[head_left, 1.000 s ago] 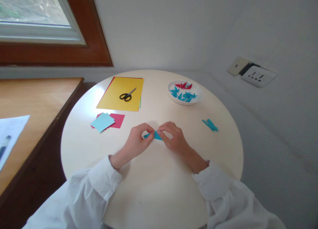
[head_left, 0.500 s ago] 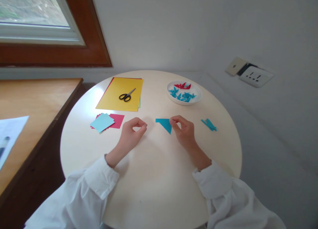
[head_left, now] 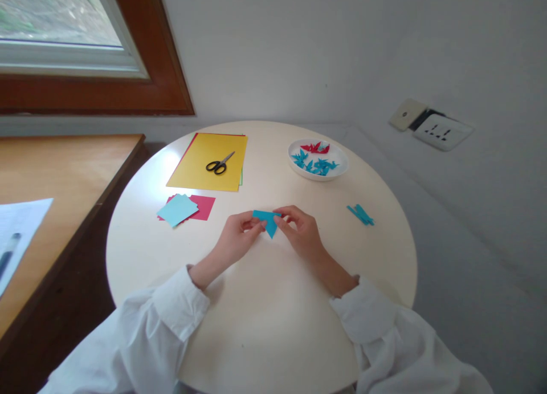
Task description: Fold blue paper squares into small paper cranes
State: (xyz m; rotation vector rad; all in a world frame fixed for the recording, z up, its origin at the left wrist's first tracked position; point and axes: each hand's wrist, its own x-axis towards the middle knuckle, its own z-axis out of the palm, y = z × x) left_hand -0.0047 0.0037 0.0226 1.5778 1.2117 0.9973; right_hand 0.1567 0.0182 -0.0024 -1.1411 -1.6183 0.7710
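A small blue paper triangle (head_left: 266, 219) lies at the middle of the round cream table (head_left: 260, 320). My left hand (head_left: 236, 239) pinches its left edge with thumb and fingertips. Its right corner is pinched by my right hand (head_left: 301, 231). Both hands rest on the tabletop, facing each other. White sleeves cover both forearms.
Black scissors (head_left: 219, 163) lie on a yellow sheet (head_left: 205, 162) at the back left. Light blue (head_left: 176, 209) and red paper squares (head_left: 204, 206) sit left of my hands. A white dish (head_left: 337, 171) holds several folded blue and red pieces. Blue paper scraps (head_left: 361, 214) lie at right. A wooden desk (head_left: 55, 183) stands left.
Half a second ago my right hand alone held the triangle out to the right and my left hand was empty. Both hands have come together again on the triangle at the centre.
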